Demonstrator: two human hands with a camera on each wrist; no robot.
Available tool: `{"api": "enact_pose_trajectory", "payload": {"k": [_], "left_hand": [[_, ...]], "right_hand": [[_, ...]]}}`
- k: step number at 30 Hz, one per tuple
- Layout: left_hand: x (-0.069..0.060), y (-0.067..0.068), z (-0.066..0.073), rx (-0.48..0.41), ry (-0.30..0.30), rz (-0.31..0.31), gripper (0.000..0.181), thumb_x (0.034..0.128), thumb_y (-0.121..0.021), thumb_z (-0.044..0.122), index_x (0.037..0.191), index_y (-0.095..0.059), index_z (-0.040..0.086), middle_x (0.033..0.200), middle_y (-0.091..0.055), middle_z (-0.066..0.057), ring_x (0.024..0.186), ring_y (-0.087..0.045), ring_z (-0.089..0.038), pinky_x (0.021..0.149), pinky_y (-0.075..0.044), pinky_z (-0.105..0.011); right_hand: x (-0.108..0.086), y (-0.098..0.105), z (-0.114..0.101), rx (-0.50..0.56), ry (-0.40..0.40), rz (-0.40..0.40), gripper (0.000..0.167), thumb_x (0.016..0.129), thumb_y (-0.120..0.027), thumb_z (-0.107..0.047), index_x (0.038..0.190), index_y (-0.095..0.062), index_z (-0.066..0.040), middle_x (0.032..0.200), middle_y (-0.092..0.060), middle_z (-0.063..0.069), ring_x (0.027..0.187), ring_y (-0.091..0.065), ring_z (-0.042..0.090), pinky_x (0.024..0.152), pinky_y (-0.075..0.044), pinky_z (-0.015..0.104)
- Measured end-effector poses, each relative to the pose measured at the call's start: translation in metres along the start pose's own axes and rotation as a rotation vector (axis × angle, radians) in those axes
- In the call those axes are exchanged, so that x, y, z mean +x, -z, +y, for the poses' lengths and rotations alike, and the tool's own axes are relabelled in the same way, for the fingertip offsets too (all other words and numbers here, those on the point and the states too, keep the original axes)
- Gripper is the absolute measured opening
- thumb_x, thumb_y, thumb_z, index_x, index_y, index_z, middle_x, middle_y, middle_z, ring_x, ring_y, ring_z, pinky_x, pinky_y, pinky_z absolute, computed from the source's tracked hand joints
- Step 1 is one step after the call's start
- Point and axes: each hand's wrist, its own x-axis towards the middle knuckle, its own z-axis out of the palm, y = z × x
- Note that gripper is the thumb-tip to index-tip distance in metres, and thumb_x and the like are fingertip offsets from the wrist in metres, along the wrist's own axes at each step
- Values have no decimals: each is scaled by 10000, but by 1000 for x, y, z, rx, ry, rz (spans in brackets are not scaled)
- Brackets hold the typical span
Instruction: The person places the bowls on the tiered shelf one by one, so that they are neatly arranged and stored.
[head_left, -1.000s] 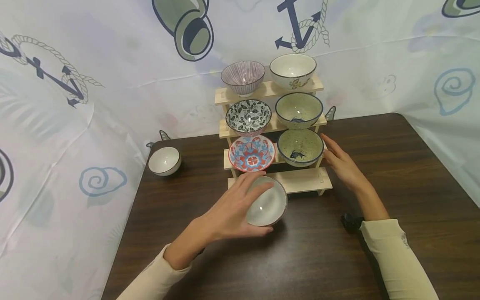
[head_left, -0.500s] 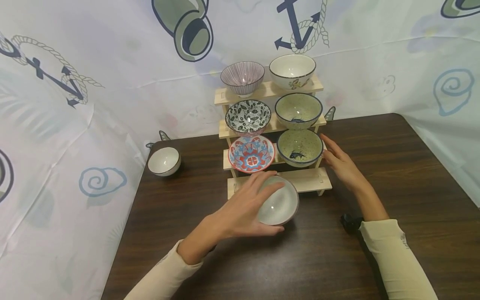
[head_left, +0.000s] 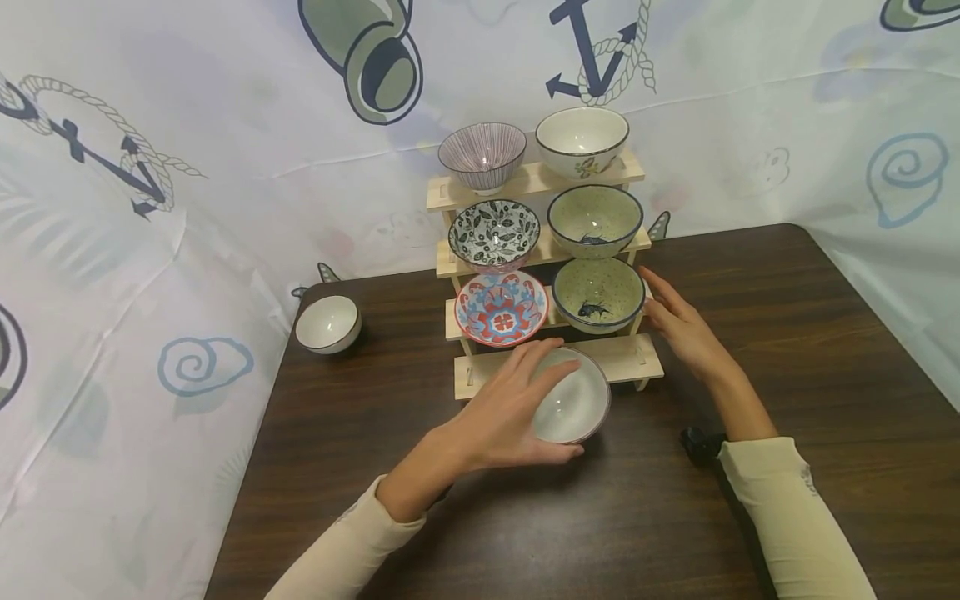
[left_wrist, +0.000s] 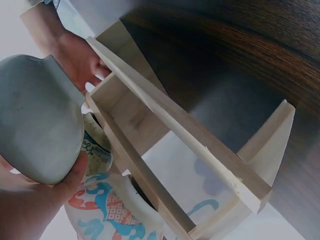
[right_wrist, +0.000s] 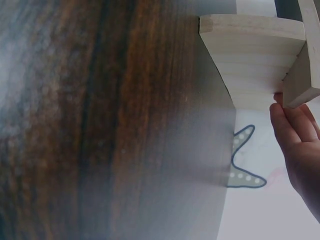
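Observation:
My left hand holds a plain pale bowl by its dark-rimmed sides, thumb near and fingers far. The bowl is tilted with its inside toward the head camera, in front of the lowest shelf. In the left wrist view, the grey bowl shows beside the thumb. My right hand grips the right end of the wooden tiered rack at its third tier down. Fingertips reach the wood in the right wrist view; the thumb is hidden there. Beside this hand sits a green speckled bowl.
On the upper tiers stand a striped bowl, a white bowl, a black leaf-patterned bowl and another green bowl. A red-and-blue bowl sits lower. One small white bowl rests on the dark table at left.
My left hand has carried the pale bowl rightward and slightly up, toward the middle of the lowest shelf. The right hand stays at the rack's right side.

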Motion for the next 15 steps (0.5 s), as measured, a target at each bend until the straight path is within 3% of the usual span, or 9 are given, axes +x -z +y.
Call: {"api": "enact_pose_trajectory", "payload": {"k": [15], "left_hand": [[13,-16,1,-30,51,23,947,689,-869,600,1435,-507,144,1536,-425,-97,1402,-434,-238,1103,-489,-410]], "right_hand": [[2,-1,1,7,12,8,634,1116,-380,-452,1675,-114,-320,1723,-193,151,1526,-307,439,1194,-272,693]]}}
